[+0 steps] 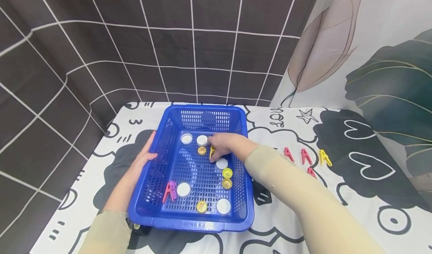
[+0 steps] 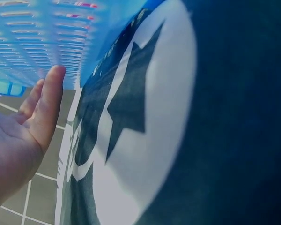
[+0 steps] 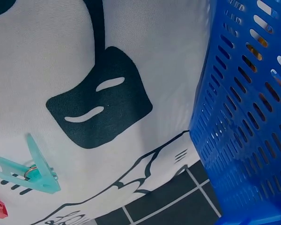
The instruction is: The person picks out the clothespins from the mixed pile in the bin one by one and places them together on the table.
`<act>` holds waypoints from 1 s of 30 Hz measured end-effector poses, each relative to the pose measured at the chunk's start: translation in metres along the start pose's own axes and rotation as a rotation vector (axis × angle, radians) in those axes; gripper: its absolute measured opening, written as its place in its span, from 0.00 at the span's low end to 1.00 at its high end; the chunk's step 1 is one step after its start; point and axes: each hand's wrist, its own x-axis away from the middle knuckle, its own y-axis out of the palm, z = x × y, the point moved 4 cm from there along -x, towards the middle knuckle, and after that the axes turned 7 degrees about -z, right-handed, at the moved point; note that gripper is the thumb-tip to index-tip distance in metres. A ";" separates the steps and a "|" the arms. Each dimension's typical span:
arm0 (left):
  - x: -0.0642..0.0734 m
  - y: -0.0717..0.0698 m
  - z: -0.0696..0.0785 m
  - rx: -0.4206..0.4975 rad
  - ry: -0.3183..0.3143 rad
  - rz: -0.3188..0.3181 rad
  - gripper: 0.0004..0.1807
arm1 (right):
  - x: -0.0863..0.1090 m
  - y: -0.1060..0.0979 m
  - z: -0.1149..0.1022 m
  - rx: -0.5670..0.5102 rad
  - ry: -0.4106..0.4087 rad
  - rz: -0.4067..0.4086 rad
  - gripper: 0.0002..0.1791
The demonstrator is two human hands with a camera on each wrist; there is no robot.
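A blue perforated plastic basket [image 1: 202,224] stands on the patterned cloth. My left hand [image 1: 140,164] lies against its left side with fingers fairly straight; in the left wrist view the left hand [image 2: 25,133] shows beside the slotted wall. Inside the basket, my right hand [image 1: 221,145] pinches a yellow clothespin [image 1: 212,151] close over the floor. Around it lie white caps [image 1: 202,140], gold caps [image 1: 201,150] and a yellow cap [image 1: 227,173]. Nearer the front are a red clothespin [image 1: 167,192] and a purple clothespin [image 1: 173,190]. The right hand is outside the right wrist view.
Right of the basket, several red clothespins [image 1: 306,156] and a yellow clothespin [image 1: 325,157] lie on the cloth [image 1: 276,216]. A teal clothespin [image 3: 33,171] shows in the right wrist view. A dark gridded curtain [image 1: 168,48] hangs behind the table.
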 end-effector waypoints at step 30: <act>0.000 -0.001 -0.001 -0.010 0.027 0.007 0.40 | 0.001 0.002 -0.005 0.087 -0.075 -0.024 0.31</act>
